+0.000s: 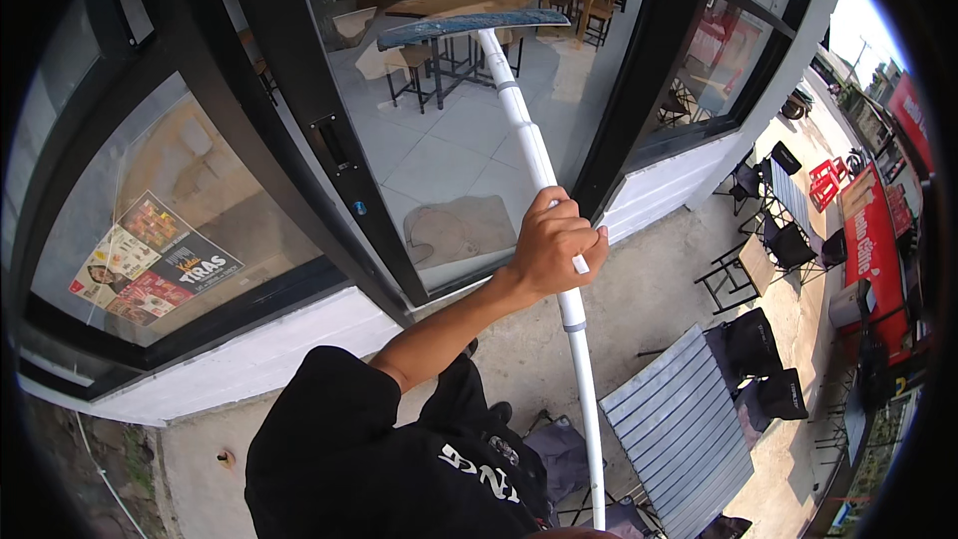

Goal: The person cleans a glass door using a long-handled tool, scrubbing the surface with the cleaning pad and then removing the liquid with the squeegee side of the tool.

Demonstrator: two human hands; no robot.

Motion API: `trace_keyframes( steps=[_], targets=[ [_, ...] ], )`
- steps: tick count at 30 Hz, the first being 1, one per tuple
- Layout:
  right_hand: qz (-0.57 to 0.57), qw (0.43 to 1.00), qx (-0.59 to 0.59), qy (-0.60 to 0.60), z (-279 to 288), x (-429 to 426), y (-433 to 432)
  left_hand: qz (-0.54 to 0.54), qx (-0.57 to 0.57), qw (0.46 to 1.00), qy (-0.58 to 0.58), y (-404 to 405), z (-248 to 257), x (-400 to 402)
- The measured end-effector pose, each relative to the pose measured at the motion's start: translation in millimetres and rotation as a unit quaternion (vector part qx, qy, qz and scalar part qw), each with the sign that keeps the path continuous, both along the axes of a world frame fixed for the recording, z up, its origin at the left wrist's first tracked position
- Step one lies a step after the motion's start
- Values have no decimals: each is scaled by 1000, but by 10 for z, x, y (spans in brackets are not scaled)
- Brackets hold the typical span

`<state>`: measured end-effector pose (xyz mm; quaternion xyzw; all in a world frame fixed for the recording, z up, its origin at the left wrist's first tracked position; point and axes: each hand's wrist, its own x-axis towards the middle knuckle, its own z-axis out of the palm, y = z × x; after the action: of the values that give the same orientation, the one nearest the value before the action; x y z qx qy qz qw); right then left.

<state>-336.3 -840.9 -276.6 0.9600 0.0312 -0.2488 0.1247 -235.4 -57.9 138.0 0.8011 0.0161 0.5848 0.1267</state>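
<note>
My left hand [557, 239] is closed around a white telescopic pole [587, 389], which runs from the bottom edge up to a glass door. At its top sits a wide window-washer head [471, 26] with a blue-grey cover, lying across the upper part of the door glass [464, 142]. A small white piece shows below my fingers. At the bottom edge, beside the pole's lower end, a sliver of skin [572, 534] shows, apparently of my right hand or forearm; its fingers are hidden. My black sleeve and shirt fill the lower left.
A black door frame [329, 142] with a handle borders the glass; wooden tables and stools show behind it. Left is a window with a poster [157, 258]. Close on my right stand a slatted folding table [681, 419] and black folding chairs [745, 344]; farther off are more tables and red banners.
</note>
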Motion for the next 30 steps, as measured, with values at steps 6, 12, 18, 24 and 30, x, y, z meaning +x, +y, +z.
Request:
trace_keyframes(
  steps=[6,12,18,24,30],
  targets=[
    [104,971,201,-78,-445,436,863,20,100,994,-49,355,1084,186],
    [82,945,308,-72,-470,804,1623,51,149,987,-30,687,1158,326],
    [69,946,315,-33,-487,716,1652,48,125,991,-8,665,706,277],
    [60,959,275,13,-472,424,1138,29,74,997,8,464,-135,200],
    [27,982,177,65,-435,277,422,17,19,999,37,262,-931,219]
  ],
)
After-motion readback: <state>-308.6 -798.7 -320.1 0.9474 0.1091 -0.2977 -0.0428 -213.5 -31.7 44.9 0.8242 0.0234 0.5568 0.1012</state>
